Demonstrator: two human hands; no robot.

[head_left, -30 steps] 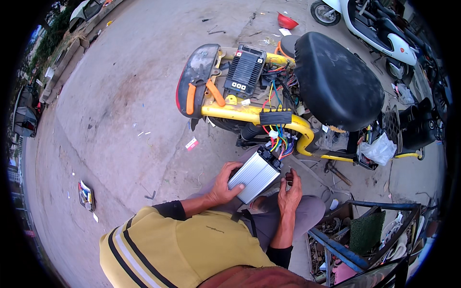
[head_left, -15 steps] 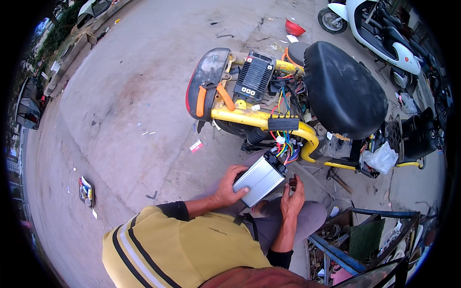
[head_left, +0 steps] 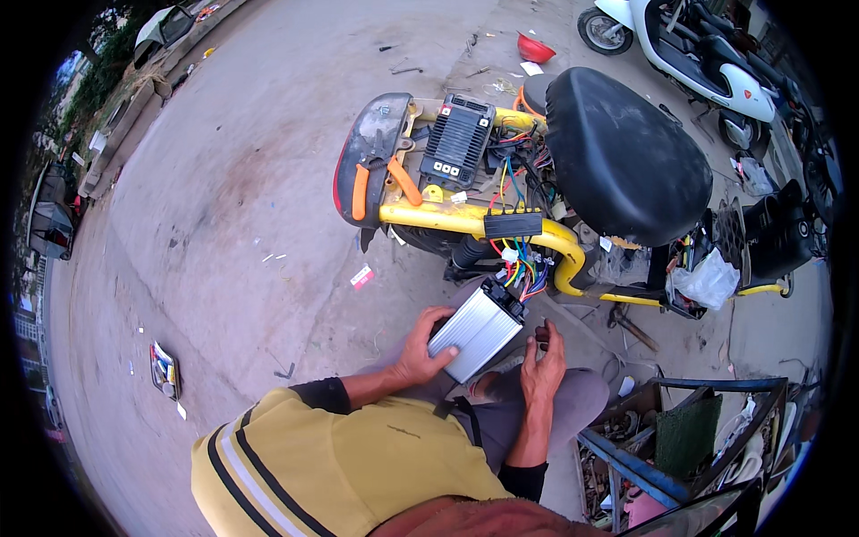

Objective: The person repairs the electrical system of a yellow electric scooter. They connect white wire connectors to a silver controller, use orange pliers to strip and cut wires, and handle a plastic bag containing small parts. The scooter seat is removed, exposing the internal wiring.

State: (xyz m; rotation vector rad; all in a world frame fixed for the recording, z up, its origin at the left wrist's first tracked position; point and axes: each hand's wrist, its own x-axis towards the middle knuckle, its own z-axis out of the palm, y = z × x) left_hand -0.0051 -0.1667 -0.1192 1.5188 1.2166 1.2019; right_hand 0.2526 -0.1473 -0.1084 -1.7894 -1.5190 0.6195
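My left hand [head_left: 419, 347] grips a silver ribbed motor controller [head_left: 477, 333] by its left side, thumb lying across its top face. The box is tilted over my lap, and a black connector end with coloured wires [head_left: 526, 276] faces the electric scooter. Just right of the box, my right hand [head_left: 542, 361] is raised with loosely curled fingers and thumb apart; I see nothing in it. A small black module [head_left: 513, 225] rests on the yellow frame [head_left: 429, 215]. A larger black finned controller [head_left: 458, 140] lies on the scooter's rear deck beside orange-handled pliers [head_left: 361, 191].
The black seat [head_left: 626, 157] stands tipped up over the frame. At lower right is a metal-framed bin [head_left: 653, 474] of parts, with a hammer [head_left: 633, 328] on the ground above it. A small tray [head_left: 165, 370] lies far left; a white scooter [head_left: 689, 72] is parked behind.
The view has shifted slightly, moving the scooter a little left in the picture. My left hand keeps its hold on the controller; my right hand stays beside it with little visible change.
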